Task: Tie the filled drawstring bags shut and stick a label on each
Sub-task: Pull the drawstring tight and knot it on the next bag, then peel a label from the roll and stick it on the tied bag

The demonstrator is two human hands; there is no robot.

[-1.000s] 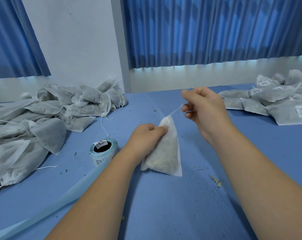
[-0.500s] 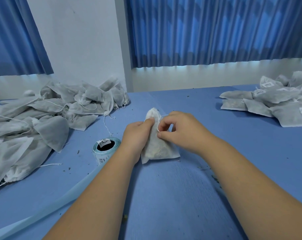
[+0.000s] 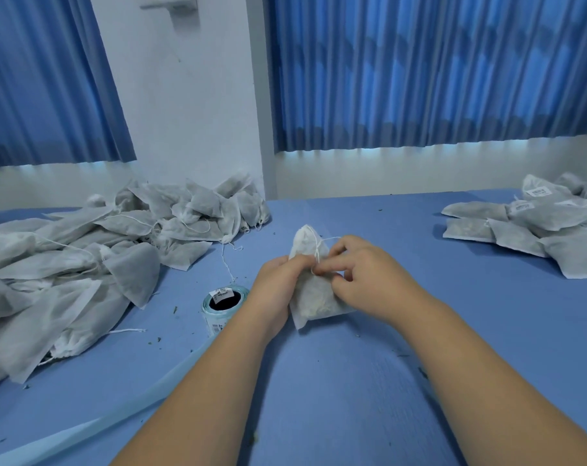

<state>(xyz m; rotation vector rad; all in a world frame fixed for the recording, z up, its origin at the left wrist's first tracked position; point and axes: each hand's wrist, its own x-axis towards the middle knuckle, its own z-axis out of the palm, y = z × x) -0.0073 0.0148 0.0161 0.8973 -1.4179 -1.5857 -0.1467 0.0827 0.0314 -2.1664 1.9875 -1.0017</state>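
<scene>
A white filled drawstring bag (image 3: 314, 299) lies on the blue table (image 3: 369, 381) at the middle, its gathered neck pointing away from me. My left hand (image 3: 278, 280) grips the bag at its neck from the left. My right hand (image 3: 366, 274) pinches the thin white drawstring (image 3: 317, 252) just beside the neck, fingers curled. A roll of pale blue labels (image 3: 223, 304) stands left of the bag, with its backing strip trailing toward the lower left.
A heap of unlabelled white bags (image 3: 93, 257) with loose strings covers the left of the table. A pile of labelled bags (image 3: 537, 227) lies at the far right. Small dry crumbs dot the tabletop. Blue curtains (image 3: 419, 72) hang behind.
My right hand, which held the string pulled up and away, has come down to the bag's neck and now works the string there. The bag's neck is cinched.
</scene>
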